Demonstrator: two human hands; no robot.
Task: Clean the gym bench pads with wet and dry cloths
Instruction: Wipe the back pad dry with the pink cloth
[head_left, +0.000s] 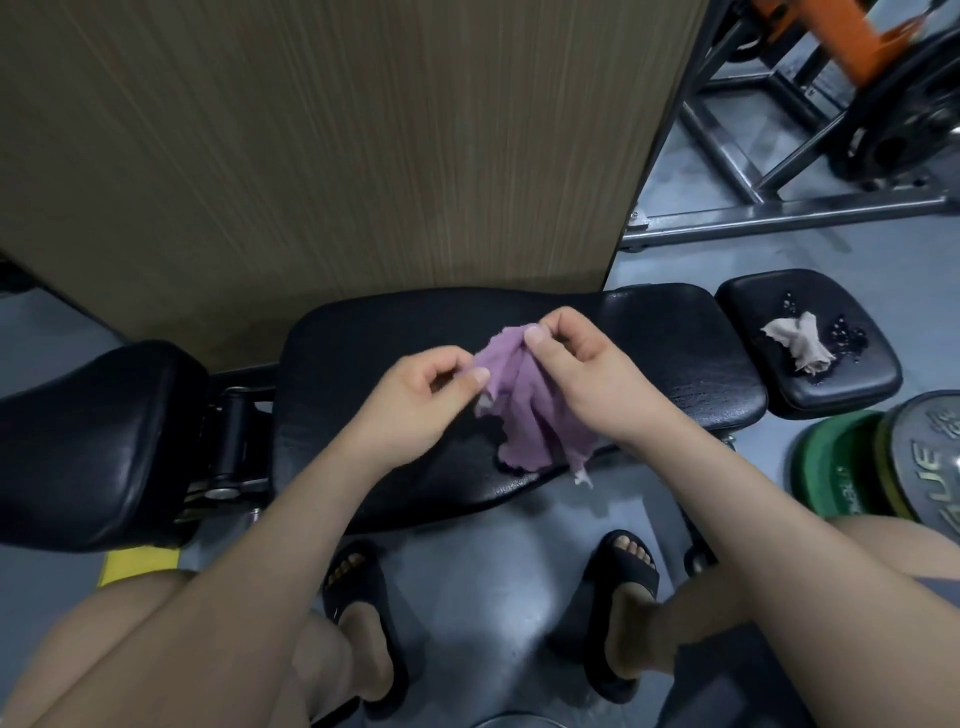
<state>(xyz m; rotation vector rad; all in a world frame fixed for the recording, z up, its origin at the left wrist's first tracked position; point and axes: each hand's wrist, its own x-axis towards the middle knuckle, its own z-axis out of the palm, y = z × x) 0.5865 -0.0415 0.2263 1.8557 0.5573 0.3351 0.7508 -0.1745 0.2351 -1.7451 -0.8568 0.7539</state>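
Note:
A purple cloth (524, 410) hangs above the long black bench pad (675, 353). My left hand (421, 400) pinches its left edge between thumb and fingers. My right hand (576, 364) pinches its top edge, and the cloth drapes down over the pad's near side. A crumpled beige cloth (800, 345) lies on the small black pad (769, 384) at the right, with water drops around it. Another black pad (93, 441) sits at the left, joined by a hinge.
A wooden panel (337, 156) stands right behind the bench. Green and grey weight plates (883, 467) lie on the floor at the right. A steel machine frame (779, 208) with an orange part is at the back right. My sandalled feet are below the bench.

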